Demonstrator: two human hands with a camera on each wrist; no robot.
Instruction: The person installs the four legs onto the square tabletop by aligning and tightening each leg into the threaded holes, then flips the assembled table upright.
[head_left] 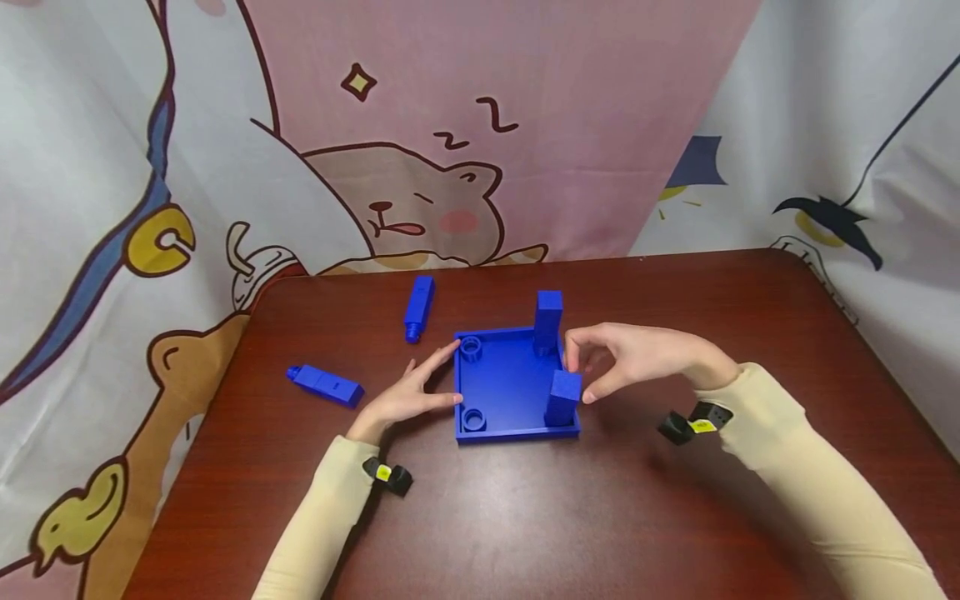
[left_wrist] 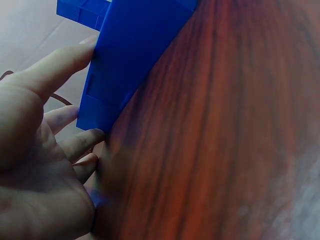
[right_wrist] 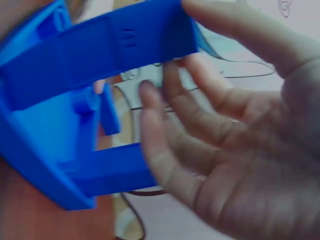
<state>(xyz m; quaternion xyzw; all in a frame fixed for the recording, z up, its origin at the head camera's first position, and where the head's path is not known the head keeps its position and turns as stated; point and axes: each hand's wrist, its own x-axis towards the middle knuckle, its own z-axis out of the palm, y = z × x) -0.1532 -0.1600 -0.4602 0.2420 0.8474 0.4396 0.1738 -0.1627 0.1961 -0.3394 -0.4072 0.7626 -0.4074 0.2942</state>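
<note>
A square blue tray-like base (head_left: 506, 383) with a low rim lies on the table. Round sockets, one at the back left (head_left: 470, 348) and one at the front left (head_left: 473, 419), are bare. Square blue posts stand upright at its right corners: a far post (head_left: 548, 321) and a near post (head_left: 564, 398). My right hand (head_left: 637, 358) pinches the near post's top, with the thumb (right_wrist: 215, 12) at its end and curled fingers beside it. My left hand (head_left: 405, 400) touches the base's left edge, thumb (left_wrist: 65, 62) and fingers spread along it.
Two loose blue posts with narrow, ridged ends lie left of the base, one farther back (head_left: 419, 308) and one nearer the left edge (head_left: 325, 386). A cartoon-printed cloth (head_left: 570, 125) hangs behind the brown table (head_left: 487, 533). Both wrists carry small black cameras.
</note>
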